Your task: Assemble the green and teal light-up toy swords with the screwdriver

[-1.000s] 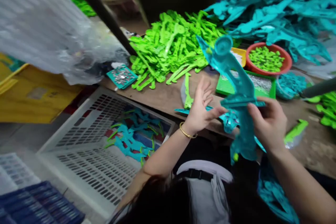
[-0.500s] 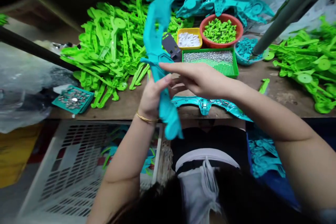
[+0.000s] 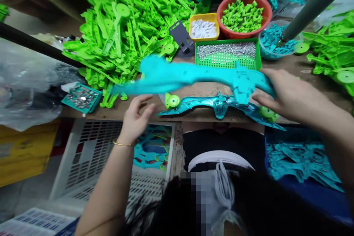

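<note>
My right hand (image 3: 287,94) grips one end of a long teal plastic bow part (image 3: 193,75), which lies level above the workbench and is blurred at its left end. Just under that blurred end is my left hand (image 3: 136,116), with a gold bracelet at the wrist, its fingers loosely spread and nothing in them. Another teal bow piece (image 3: 218,104) with green wheels at its ends lies on the bench edge below the held part.
A heap of green plastic parts (image 3: 124,33) covers the bench's left. Behind stand a yellow tray (image 3: 204,27), a red bowl of green pegs (image 3: 243,9), a green tray of screws (image 3: 228,54) and a teal parts bowl (image 3: 272,40). A white crate (image 3: 96,158) sits below left.
The teal bow part swung from upright to level. My left hand let go of it and dropped below; my right hand moved right, holding its end.
</note>
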The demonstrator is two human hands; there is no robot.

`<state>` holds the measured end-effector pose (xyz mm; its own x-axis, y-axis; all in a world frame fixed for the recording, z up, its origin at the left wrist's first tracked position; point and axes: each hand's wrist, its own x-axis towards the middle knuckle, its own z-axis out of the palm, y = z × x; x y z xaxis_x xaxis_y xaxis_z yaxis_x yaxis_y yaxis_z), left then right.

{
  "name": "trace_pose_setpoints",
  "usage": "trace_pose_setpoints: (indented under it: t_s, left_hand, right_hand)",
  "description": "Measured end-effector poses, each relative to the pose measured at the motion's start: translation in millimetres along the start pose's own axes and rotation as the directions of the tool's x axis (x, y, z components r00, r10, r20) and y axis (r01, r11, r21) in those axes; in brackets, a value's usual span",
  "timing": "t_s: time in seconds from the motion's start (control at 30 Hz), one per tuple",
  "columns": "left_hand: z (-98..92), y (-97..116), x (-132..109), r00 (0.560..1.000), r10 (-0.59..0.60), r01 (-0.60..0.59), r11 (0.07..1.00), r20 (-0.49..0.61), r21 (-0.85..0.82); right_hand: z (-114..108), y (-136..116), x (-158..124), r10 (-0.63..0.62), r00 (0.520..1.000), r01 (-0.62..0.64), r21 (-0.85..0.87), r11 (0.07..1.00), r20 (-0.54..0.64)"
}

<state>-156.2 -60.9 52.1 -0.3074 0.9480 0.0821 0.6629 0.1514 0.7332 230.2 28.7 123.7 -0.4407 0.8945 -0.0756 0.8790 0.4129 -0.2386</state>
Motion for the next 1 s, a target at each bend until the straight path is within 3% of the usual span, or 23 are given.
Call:
trace_pose_setpoints:
  t_s: [0.07, 0.13, 0.23, 0.4, 0.57, 0.73, 1.0]
  left_hand:
    - [13.5, -17, -6, 0.999, 0.030, -0.033, 0.997, 0.037, 0.068]
    - [29.6, -23, -14, 0.995, 0.071, -0.080, 0.987, 0.066, 0.137]
    - [50.7, -17, -23, 0.995, 0.096, -0.094, 0.977, -0.004, 0.189]
    - [67.3, -6, -25, 0.996, 0.035, -0.020, 0.986, -0.086, 0.166]
    - [72.5, -2, -28, 0.995, -0.038, 0.055, 0.981, -0.096, 0.185]
    - [74.7, 5, -31, 0.996, -0.009, 0.030, 0.971, -0.091, 0.237]
    - [78.8, 14, -31, 0.994, -0.072, 0.097, 0.937, -0.085, 0.335]
  right_hand:
    - [6, 13, -26, 0.077, 0.986, -0.098, 0.144, 0.985, 0.146]
    - [13, 23, -45, 0.087, 0.974, -0.140, 0.252, 0.958, 0.210]
    - [21, 36, -55, 0.189, 0.974, -0.213, 0.230, 0.950, 0.123]
    - [13, 49, -43, 0.379, 0.923, -0.374, 0.082, 0.924, -0.067]
    - [8, 48, -33, 0.322, 0.944, -0.320, 0.045, 0.947, -0.075]
    - [21, 46, -27, 0.165, 0.986, -0.163, 0.068, 0.984, -0.023]
    - [32, 42, -24, 0.151, 0.988, -0.149, 0.091, 0.985, -0.014]
